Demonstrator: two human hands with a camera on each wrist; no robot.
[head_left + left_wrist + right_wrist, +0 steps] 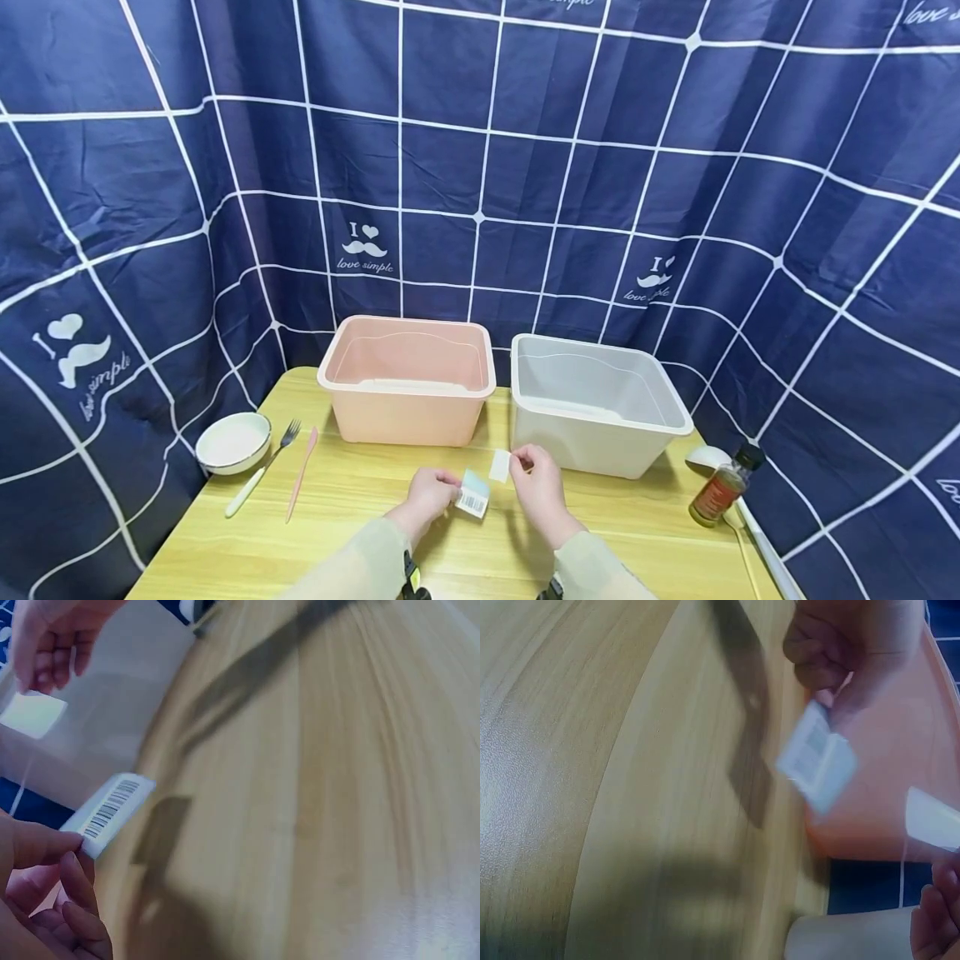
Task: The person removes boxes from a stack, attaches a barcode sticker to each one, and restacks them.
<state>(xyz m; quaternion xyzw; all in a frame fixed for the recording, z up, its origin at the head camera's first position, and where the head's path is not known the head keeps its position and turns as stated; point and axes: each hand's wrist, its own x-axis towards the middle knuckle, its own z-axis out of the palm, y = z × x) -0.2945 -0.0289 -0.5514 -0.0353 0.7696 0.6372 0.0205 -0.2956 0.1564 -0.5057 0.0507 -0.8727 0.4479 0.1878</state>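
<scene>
My left hand (431, 495) pinches a small light-blue and white packet with a barcode (473, 495) between thumb and fingers, above the table. In the left wrist view the barcode side of the packet (118, 806) faces up. In the right wrist view it looks bent along a crease. A little to the right, my right hand (538, 483) pinches a thin white slip (499, 466) by its edge. The slip (933, 820) and the packet are apart. Both are in front of the pink and grey bins.
A pink bin (408, 417) and a grey bin (585, 442) stand at the back. On the left are a white bowl (234, 443), a fork (262, 471) and a pink knife (302, 475). A bottle (718, 493) and long-handled utensils are at the right edge. A blue curtain (442, 250) hangs behind.
</scene>
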